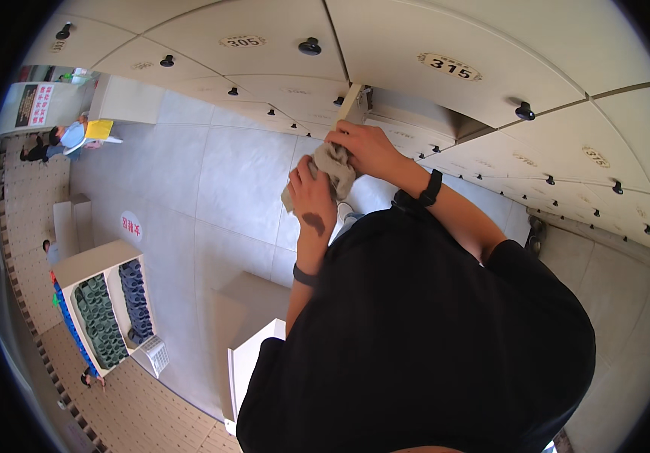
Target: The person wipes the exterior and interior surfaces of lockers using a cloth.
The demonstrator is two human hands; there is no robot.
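Bunched-up tan cloth (332, 164) just outside open locker (425, 112), near its door (351, 104). 2 hands on cloth. Left hand (312, 192) holds cloth in curled grip, farther from open locker. Right hand (370, 149) holds cloth too, closer to open locker. Rack (97, 260) well away from open locker.
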